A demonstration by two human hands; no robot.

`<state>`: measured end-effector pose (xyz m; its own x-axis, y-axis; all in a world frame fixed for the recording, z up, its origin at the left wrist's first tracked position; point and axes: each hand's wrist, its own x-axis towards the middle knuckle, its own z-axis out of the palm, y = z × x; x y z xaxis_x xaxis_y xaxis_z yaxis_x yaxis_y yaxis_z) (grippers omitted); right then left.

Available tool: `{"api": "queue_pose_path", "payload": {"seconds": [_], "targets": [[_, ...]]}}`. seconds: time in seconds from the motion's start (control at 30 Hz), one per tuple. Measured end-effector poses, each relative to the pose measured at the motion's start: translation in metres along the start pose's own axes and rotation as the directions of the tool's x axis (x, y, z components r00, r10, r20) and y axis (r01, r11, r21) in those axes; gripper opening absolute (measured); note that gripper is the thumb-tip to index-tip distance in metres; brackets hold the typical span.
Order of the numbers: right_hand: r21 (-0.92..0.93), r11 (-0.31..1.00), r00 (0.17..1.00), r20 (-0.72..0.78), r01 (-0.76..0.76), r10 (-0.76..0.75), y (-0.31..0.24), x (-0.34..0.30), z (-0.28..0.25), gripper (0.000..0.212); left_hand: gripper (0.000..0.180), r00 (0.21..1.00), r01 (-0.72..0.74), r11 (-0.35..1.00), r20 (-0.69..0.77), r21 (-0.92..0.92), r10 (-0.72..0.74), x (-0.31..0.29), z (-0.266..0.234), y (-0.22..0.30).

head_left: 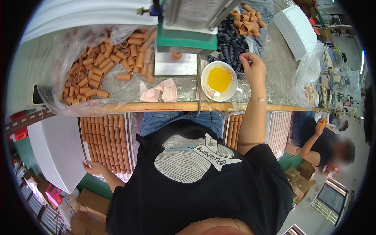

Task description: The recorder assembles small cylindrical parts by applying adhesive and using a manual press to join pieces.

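Note:
My right hand is over the workbench, its thumb and forefinger pinched beside a heap of black plastic fittings; whatever they hold is too small to make out. Low on the left, my left hand has its fingers drawn together at the edge of a tray of orange-brown tubes lined up in rows; what is between them cannot be seen clearly. One short orange-brown piece stands on the metal plate of a green-based bench machine. A white bowl of yellow liquid sits left of my right hand.
Loose orange-brown tubes lie on plastic film at the left, with more at the far right. A crumpled pink cloth rests near the wooden bench edge. White trays stand at the right; another person works beyond.

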<state>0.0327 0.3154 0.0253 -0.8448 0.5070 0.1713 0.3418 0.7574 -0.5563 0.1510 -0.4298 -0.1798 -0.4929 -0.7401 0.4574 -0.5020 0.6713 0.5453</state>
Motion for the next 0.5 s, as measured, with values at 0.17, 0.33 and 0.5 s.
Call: {"api": "queue_pose_path", "payload": {"seconds": [0.17,0.33,0.5], "targets": [[-0.282,0.953,0.99,-0.06,0.108,-0.13,0.029,0.023,0.018,0.013,0.028,0.851,-0.279,0.754,0.21,-0.594,0.481,0.002,0.028,0.268],[-0.268,0.948,0.979,-0.058,0.172,-0.194,0.038,0.023,0.013,0.012,0.025,0.378,-0.389,0.518,0.381,-0.761,0.844,-0.024,0.021,0.439],[0.264,0.959,0.978,-0.153,-0.1,0.144,0.055,0.005,-0.007,0.013,0.035,-0.066,-0.701,0.357,0.554,-0.617,0.83,-0.028,0.051,0.451]]}}
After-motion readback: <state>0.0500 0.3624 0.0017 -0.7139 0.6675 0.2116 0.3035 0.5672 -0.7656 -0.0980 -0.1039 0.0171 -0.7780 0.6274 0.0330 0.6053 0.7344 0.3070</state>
